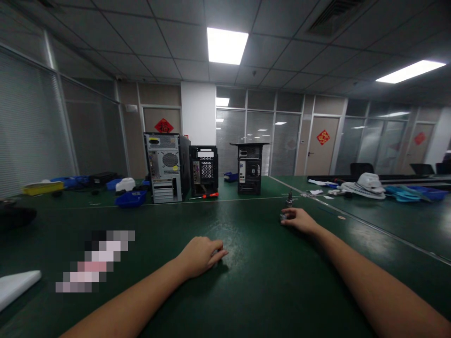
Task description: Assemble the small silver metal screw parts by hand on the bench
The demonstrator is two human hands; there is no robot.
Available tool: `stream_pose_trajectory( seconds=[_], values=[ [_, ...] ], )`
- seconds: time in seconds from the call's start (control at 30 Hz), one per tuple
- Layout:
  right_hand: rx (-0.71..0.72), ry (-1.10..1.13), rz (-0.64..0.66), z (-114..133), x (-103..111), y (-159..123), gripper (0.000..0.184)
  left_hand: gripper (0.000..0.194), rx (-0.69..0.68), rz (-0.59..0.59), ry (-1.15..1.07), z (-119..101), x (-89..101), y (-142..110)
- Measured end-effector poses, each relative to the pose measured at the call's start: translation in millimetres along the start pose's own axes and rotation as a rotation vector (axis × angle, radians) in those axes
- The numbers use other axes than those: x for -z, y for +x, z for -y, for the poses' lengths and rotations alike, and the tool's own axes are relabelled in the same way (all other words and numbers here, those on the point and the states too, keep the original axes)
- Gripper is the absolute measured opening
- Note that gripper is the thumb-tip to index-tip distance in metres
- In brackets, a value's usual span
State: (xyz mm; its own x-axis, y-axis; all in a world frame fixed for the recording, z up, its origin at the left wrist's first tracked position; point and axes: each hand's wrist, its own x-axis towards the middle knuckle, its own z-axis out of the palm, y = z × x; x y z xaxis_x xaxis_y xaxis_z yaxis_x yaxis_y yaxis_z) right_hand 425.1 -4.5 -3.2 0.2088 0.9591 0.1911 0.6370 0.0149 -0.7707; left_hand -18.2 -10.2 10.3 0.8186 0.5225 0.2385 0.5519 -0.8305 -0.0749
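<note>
My left hand (pixel 200 254) rests on the dark green table (pixel 246 291) in front of me, fingers curled loosely with the fingertips on the surface; nothing shows in it. My right hand (pixel 299 219) lies farther out to the right, its fingers pinched on a small metal part (pixel 283 217) that I cannot make out. Just beyond that hand a small dark upright object (pixel 289 199) stands on the table.
Three computer tower cases (pixel 165 166) (pixel 204 170) (pixel 249 168) stand across the table, backs toward me. A red-handled screwdriver (pixel 207 195) lies between them. Blue bins (pixel 130 198), a yellow tray (pixel 42 188) and white caps (pixel 368 184) sit at the sides. A white slab (pixel 16 286) lies near left.
</note>
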Motion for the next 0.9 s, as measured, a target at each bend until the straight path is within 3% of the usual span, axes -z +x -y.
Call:
stream_pose_trajectory(
  seconds=[0.13, 0.27, 0.57, 0.73, 0.9],
  values=[
    [0.102, -0.048, 0.06, 24, -18, -4, 0.049, 0.039, 0.001, 0.002, -0.007, 0, 0.4, 0],
    [0.265, -0.134, 0.153, 63, -48, -15, 0.045, 0.039, 0.011, 0.003, -0.012, 0, 1.3, -1],
    [0.571, -0.242, 0.354, 155, -111, -79, 0.06, 0.034, 0.06, -0.003, -0.019, -2, 2.9, -2],
    [0.665, -0.281, 0.351, 171, -122, -96, 0.055, 0.032, 0.064, -0.005, -0.027, -2, 3.1, -2],
    [0.685, -0.269, 0.372, 175, -120, -100, 0.048, 0.031, 0.064, -0.009, -0.027, -1, 1.8, -3]
  ],
)
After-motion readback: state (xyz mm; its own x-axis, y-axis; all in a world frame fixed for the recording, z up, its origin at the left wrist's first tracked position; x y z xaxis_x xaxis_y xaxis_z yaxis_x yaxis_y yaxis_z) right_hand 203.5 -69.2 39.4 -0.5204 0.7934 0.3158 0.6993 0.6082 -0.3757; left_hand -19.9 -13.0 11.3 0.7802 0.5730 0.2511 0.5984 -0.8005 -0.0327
